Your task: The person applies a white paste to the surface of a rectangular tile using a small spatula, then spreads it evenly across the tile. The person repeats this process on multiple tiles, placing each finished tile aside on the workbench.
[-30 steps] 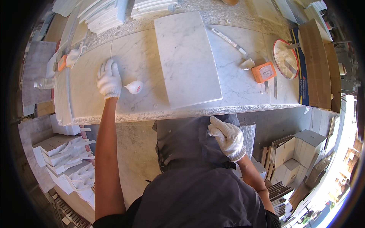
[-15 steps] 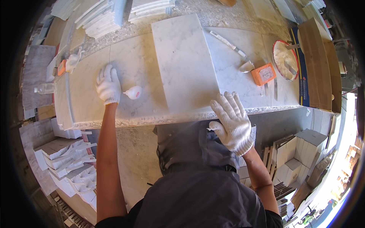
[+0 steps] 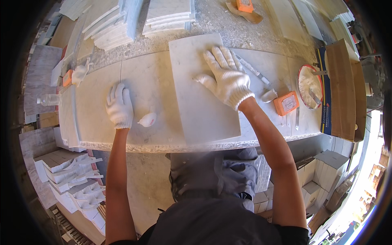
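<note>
While the gloved left hand (image 3: 119,107) lies flat on the grey marble bench (image 3: 98,122), the loose white marble slab (image 3: 200,98) is pressed under the spread right hand (image 3: 226,77), unshifted as yet.

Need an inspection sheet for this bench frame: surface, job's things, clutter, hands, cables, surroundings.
Surface: marble bench, dusty, chipped front edge.
Job's things: marble slab lying flat on the bench; small white lump beside it.
Clutter: orange box, round tub, cardboard box, glove.
Hands: both gloved; left hand flat on the bench, right hand flat on the slab.
Cables: nothing seen.
Surroundings: tile stacks behind, more tiles below left.
</note>
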